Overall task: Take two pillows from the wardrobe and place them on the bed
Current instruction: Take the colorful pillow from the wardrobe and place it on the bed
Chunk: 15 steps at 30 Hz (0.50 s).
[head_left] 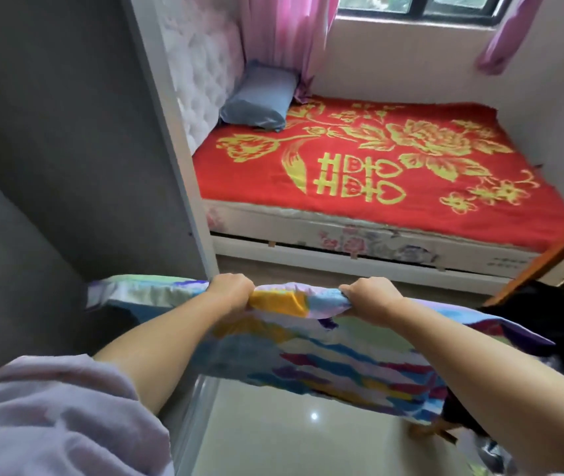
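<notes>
A multicoloured striped pillow (325, 352) hangs flat in front of me above the floor, short of the bed. My left hand (230, 292) and my right hand (368, 298) both grip its far edge, fists closed on the fabric. The bed (462, 187) lies ahead under a red cover with a gold flower pattern. A blue pillow (258, 99) rests at its far left corner against the white tufted headboard (201, 70). The grey wardrobe (67, 149) stands open at my left, and the striped pillow's left end still overlaps its opening.
A white wardrobe panel (177, 132) separates the wardrobe from the bed. Pink curtains (284, 36) hang by the window behind the bed. A brown wooden rail (548, 259) and a dark object (555, 321) sit at the right. The glossy tiled floor (290, 434) lies below.
</notes>
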Tool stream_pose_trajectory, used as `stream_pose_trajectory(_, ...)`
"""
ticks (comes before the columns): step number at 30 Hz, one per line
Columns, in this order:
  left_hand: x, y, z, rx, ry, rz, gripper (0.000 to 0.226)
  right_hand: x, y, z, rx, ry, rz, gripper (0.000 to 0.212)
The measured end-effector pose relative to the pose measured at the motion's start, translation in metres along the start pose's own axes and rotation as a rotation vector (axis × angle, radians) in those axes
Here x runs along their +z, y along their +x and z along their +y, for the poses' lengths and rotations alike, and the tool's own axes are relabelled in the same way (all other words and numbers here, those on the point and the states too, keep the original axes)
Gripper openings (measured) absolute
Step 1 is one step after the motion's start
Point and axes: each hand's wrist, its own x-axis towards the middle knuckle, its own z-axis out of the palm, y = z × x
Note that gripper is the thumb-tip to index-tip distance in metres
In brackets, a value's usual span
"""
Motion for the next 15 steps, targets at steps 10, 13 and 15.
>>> stream_pose_trajectory(10,-0.05,0.074,0.068,0.032,0.005,0.029,0.026,-0.005,0.006,0.104,0.096,-0.018,0.038,0.022)
stream_pose_trajectory(13,-0.067,0.112,0.066,0.05,0.014,0.049,0.027,-0.013,0.035,0.13,0.124,-0.069,0.041,0.021)
stream_pose_trajectory(15,-0.081,0.144,0.062,0.062,0.008,0.061,0.025,-0.019,0.059,0.148,0.141,-0.076,0.032,0.022)
